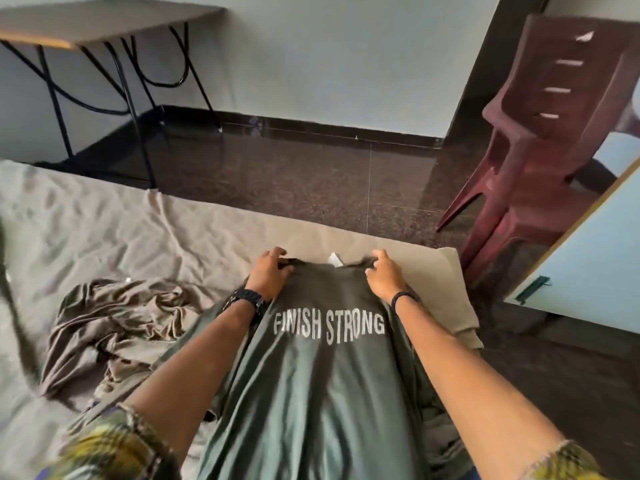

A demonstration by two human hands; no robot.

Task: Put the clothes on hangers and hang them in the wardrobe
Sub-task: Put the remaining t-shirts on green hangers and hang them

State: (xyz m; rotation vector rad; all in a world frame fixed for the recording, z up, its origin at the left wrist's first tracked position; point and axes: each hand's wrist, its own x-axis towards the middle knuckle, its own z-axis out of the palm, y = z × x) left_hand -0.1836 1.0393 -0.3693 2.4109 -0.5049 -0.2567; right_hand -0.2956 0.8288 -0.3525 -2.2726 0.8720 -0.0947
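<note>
Right now we see a dark green T-shirt point(311, 393) printed "FINISH STRONG" spread on the bed point(104, 220), its collar end pointing toward the far edge of the mattress. Our left hand point(268, 275) curls its fingers into the shirt's left shoulder, and our right hand point(384, 275) pinches the fabric at the right shoulder. A white label point(335, 259) sticks up at the collar between the two hands. Just left of the shirt lies a crumpled brownish garment point(117, 327) on the sheet. Beyond the bed stand a folding table point(86, 26) and a maroon plastic chair point(540, 133) on the dark floor.
</note>
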